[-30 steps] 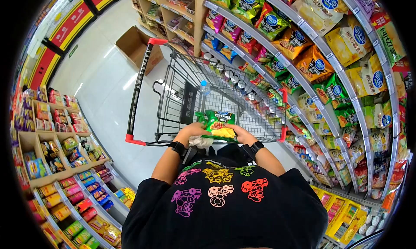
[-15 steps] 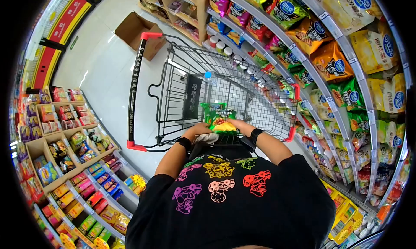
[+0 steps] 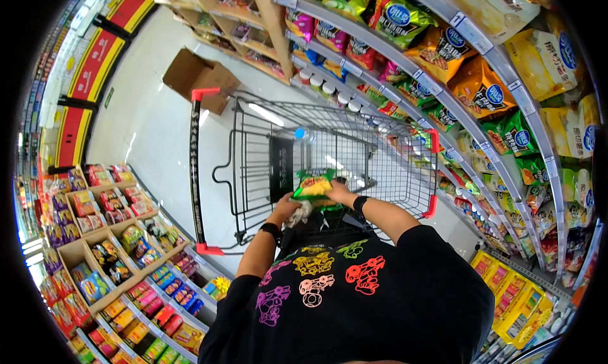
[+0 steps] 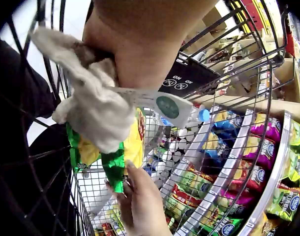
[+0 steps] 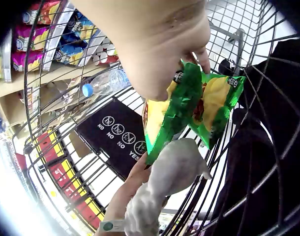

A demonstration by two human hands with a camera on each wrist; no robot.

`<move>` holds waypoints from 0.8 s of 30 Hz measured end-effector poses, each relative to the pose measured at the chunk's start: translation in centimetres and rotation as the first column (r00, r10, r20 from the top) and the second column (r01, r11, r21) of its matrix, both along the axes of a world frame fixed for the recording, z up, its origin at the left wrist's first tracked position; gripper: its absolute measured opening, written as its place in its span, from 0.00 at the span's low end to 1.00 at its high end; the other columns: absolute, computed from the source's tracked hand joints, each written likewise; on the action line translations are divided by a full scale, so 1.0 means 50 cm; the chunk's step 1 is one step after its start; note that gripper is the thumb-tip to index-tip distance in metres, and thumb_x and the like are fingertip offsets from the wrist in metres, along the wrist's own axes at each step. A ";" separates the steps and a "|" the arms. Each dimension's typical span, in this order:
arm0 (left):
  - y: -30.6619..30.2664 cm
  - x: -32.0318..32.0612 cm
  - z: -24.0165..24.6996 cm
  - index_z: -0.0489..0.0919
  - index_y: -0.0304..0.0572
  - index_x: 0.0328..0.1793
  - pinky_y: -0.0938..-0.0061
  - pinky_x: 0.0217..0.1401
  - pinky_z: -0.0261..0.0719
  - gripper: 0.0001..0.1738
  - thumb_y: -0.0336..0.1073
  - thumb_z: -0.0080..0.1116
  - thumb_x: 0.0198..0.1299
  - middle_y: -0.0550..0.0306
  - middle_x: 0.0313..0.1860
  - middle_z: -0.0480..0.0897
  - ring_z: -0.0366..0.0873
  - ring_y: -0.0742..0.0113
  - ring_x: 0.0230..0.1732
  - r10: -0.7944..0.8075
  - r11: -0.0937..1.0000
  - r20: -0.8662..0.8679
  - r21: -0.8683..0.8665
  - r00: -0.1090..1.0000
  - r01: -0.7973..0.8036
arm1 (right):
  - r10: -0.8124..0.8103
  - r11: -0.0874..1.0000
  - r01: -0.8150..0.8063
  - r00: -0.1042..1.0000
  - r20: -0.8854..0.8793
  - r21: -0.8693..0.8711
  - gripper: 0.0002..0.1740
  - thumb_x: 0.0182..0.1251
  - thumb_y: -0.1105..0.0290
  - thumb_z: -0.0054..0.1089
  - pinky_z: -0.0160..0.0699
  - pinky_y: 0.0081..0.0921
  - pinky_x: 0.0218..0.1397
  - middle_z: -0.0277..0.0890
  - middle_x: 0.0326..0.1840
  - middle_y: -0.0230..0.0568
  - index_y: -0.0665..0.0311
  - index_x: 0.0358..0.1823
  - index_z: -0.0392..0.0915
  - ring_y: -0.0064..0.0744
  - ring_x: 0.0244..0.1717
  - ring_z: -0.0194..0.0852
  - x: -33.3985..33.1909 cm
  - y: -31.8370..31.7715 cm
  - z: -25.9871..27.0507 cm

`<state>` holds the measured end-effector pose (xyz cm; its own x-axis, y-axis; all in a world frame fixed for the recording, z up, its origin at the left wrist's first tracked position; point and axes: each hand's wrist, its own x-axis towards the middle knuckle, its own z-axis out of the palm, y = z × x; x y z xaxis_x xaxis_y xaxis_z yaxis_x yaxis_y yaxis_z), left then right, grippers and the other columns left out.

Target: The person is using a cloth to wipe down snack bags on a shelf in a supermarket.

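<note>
Two green-and-yellow snack bags (image 3: 315, 186) (image 4: 133, 147) (image 5: 214, 101) are held together over the cart's near end. My left hand (image 3: 286, 207) (image 4: 145, 64) (image 5: 136, 178) grips one side, its fingers partly hidden. A crumpled white cloth (image 3: 298, 213) (image 4: 98, 110) (image 5: 174, 164) hangs beside that hand, overlapping the bags in both wrist views. My right hand (image 3: 340, 195) (image 4: 146, 204) (image 5: 165, 59) pinches the bags' other side, thumb along the green edge in the left wrist view.
The wire cart (image 3: 392, 139) surrounds both hands, with a blue-capped bottle (image 3: 303, 136) (image 5: 108, 82) inside. Snack shelves (image 3: 500, 79) rise at the right, more shelves (image 3: 114, 228) at the left. A cardboard box (image 3: 196, 79) lies on the floor beyond the cart.
The bags have tilted, showing more yellow on the upper face. Both hands remain at them. The head view has shifted, moving the left shelves lower in the picture.
</note>
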<state>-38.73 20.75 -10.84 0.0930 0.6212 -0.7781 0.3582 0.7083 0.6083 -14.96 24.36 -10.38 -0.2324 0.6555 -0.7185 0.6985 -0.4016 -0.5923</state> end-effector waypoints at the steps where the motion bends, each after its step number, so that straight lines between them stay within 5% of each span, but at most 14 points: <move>1: -0.002 -0.007 -0.020 0.67 0.33 0.60 0.74 0.46 0.75 0.36 0.36 0.65 0.41 0.49 0.42 0.80 0.77 0.63 0.43 -0.058 0.998 -0.067 0.030 0.996 0.060 | 0.083 0.994 -0.083 0.997 -0.004 0.076 0.30 0.53 0.55 0.56 0.71 0.41 0.46 0.74 0.43 0.58 0.67 0.53 0.65 0.53 0.45 0.73 -0.004 -0.006 -0.014; 3: -0.019 -0.031 -0.110 0.68 0.34 0.59 0.73 0.47 0.75 0.36 0.37 0.65 0.40 0.47 0.44 0.79 0.77 0.60 0.44 -0.149 0.985 -0.073 0.073 0.986 0.154 | 0.052 0.999 -0.052 0.999 0.004 -0.011 0.29 0.52 0.57 0.56 0.71 0.40 0.48 0.74 0.45 0.56 0.65 0.53 0.65 0.53 0.47 0.72 -0.013 -0.009 0.012; 5: 0.005 -0.008 0.020 0.69 0.34 0.58 0.72 0.48 0.75 0.36 0.39 0.66 0.40 0.46 0.44 0.79 0.77 0.58 0.45 -0.184 0.979 -0.178 0.051 0.967 0.196 | 0.126 0.992 -0.124 0.991 -0.042 0.034 0.30 0.52 0.57 0.55 0.70 0.38 0.50 0.73 0.47 0.55 0.62 0.55 0.65 0.51 0.50 0.71 -0.011 -0.012 0.047; 7: -0.004 -0.013 0.022 0.69 0.32 0.58 0.75 0.44 0.75 0.34 0.36 0.67 0.42 0.48 0.41 0.80 0.78 0.65 0.38 -0.215 0.959 -0.260 0.128 0.941 0.254 | 0.079 0.997 -0.079 0.997 -0.006 0.004 0.31 0.53 0.56 0.55 0.68 0.37 0.53 0.73 0.49 0.54 0.61 0.57 0.64 0.49 0.52 0.70 -0.007 -0.029 0.063; 8: -0.017 -0.031 -0.040 0.70 0.33 0.56 0.75 0.42 0.76 0.32 0.37 0.67 0.43 0.49 0.39 0.81 0.78 0.65 0.37 -0.202 0.970 -0.164 0.102 0.966 0.220 | 0.085 0.996 -0.084 0.995 -0.053 0.017 0.31 0.54 0.55 0.54 0.69 0.37 0.53 0.72 0.51 0.54 0.61 0.59 0.64 0.49 0.52 0.70 -0.006 -0.037 0.067; 9: -0.026 -0.044 -0.091 0.71 0.33 0.55 0.74 0.41 0.76 0.32 0.38 0.68 0.43 0.49 0.38 0.81 0.78 0.66 0.38 -0.238 0.966 -0.168 0.064 0.957 0.251 | 0.054 0.998 -0.055 0.997 -0.057 -0.008 0.32 0.54 0.53 0.54 0.69 0.36 0.53 0.71 0.51 0.55 0.63 0.58 0.65 0.51 0.52 0.70 -0.005 -0.039 0.158; 11: -0.029 -0.015 0.036 0.70 0.33 0.56 0.74 0.40 0.76 0.33 0.37 0.68 0.43 0.49 0.39 0.80 0.78 0.65 0.38 -0.182 0.983 -0.092 -0.026 0.979 0.180 | 0.000 0.999 0.000 1.000 -0.007 0.043 0.37 0.53 0.51 0.54 0.70 0.36 0.52 0.71 0.50 0.60 0.69 0.60 0.60 0.51 0.52 0.70 -0.002 -0.067 0.131; 13: -0.055 -0.022 -0.025 0.69 0.32 0.57 0.75 0.42 0.75 0.34 0.37 0.68 0.43 0.49 0.40 0.80 0.78 0.64 0.38 -0.207 0.978 -0.006 -0.021 0.978 0.207 | -0.073 0.993 0.089 0.979 0.189 -0.074 0.47 0.52 0.51 0.54 0.74 0.38 0.44 0.73 0.44 0.63 0.81 0.63 0.46 0.52 0.44 0.75 -0.008 -0.093 0.112; 16: -0.070 -0.029 -0.059 0.77 0.34 0.47 0.71 0.45 0.73 0.24 0.41 0.63 0.44 0.47 0.39 0.80 0.77 0.56 0.40 -0.531 0.762 -0.138 0.353 0.836 0.543 | -0.054 0.991 0.020 0.964 0.262 0.129 0.35 0.50 0.54 0.53 0.75 0.38 0.39 0.76 0.38 0.56 0.73 0.55 0.64 0.51 0.38 0.76 -0.021 -0.136 0.136; 17: -0.071 -0.018 -0.054 0.79 0.38 0.45 0.66 0.46 0.73 0.24 0.45 0.61 0.44 0.44 0.41 0.80 0.77 0.48 0.42 -0.426 0.889 -0.090 0.142 0.900 0.435 | 0.009 0.991 -0.042 0.969 0.246 0.128 0.31 0.50 0.54 0.53 0.75 0.38 0.39 0.77 0.37 0.54 0.70 0.52 0.69 0.51 0.37 0.76 -0.022 -0.145 0.136; 19: -0.061 -0.001 0.037 0.78 0.35 0.45 0.66 0.46 0.73 0.25 0.46 0.61 0.44 0.44 0.39 0.81 0.78 0.51 0.42 -0.470 0.849 -0.214 0.156 0.856 0.505 | 0.106 0.991 -0.126 0.953 0.284 0.053 0.19 0.49 0.55 0.53 0.75 0.40 0.39 0.78 0.38 0.49 0.60 0.37 0.79 0.50 0.39 0.76 -0.042 -0.169 0.129; 22: -0.039 0.032 0.114 0.77 0.32 0.46 0.69 0.44 0.73 0.26 0.43 0.61 0.43 0.44 0.40 0.80 0.78 0.54 0.40 -0.396 0.827 -0.263 0.314 0.880 0.466 | 0.088 0.961 -0.154 0.957 0.276 0.228 0.19 0.48 0.57 0.53 0.74 0.41 0.40 0.78 0.35 0.46 0.56 0.40 0.78 0.47 0.40 0.76 -0.058 -0.195 0.176; 24: -0.037 0.052 0.103 0.76 0.30 0.46 0.70 0.43 0.73 0.25 0.41 0.62 0.44 0.45 0.39 0.80 0.78 0.57 0.39 -0.211 0.929 -0.034 0.303 0.977 0.211 | 0.075 0.896 -0.169 0.969 0.234 0.410 0.22 0.47 0.58 0.54 0.73 0.41 0.42 0.78 0.34 0.43 0.55 0.46 0.75 0.48 0.39 0.75 -0.054 -0.211 0.185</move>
<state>-36.12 18.92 -5.68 0.2476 0.7937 -0.5556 0.4797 0.3978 0.7821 -17.65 13.79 -1.12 -0.2068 0.8841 -0.4191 0.8509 -0.0489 -0.5230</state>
